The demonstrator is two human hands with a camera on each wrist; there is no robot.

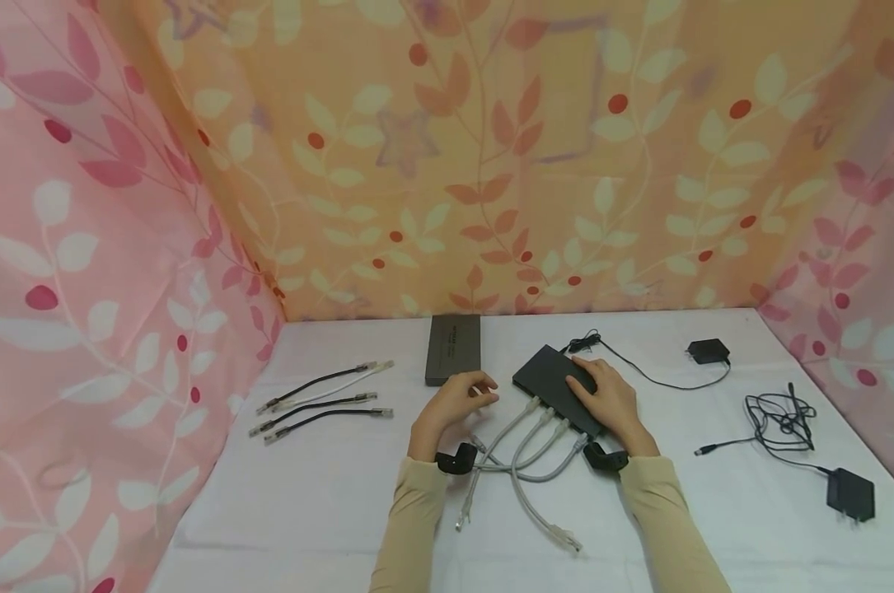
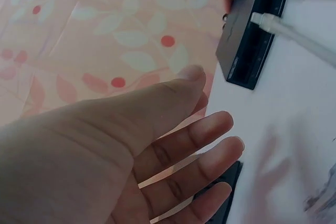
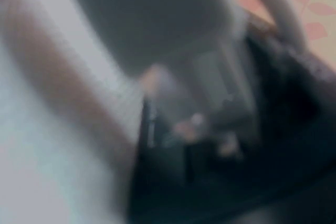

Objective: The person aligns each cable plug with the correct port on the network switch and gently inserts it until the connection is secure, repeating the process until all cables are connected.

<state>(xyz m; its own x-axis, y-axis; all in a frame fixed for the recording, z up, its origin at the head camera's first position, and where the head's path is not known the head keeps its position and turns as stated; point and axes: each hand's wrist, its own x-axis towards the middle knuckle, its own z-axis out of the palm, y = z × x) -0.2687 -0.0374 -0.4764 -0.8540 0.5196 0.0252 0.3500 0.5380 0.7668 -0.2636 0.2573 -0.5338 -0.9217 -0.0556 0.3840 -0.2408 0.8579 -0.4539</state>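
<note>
A black network switch (image 1: 554, 387) lies slanted in the middle of the white table, several grey Ethernet cables (image 1: 524, 449) plugged along its near side. My right hand (image 1: 608, 399) holds its right part, thumb on the top and fingers over the far edge. To the left, my left hand (image 1: 461, 399) hovers with fingers loosely bent and nothing in them. In the left wrist view, the spread fingers of that hand (image 2: 173, 156) are apart from the switch (image 2: 244, 40). The right wrist view is blurred, with a cable plug (image 3: 157, 19) close up at the ports.
A second dark grey switch (image 1: 452, 350) stands behind my left hand. Short black and white patch cables (image 1: 328, 401) lie at the left. On the right are a power adapter (image 1: 709, 352) with its cord running to the switch, and another adapter (image 1: 850, 494) with a coiled cord (image 1: 784, 424).
</note>
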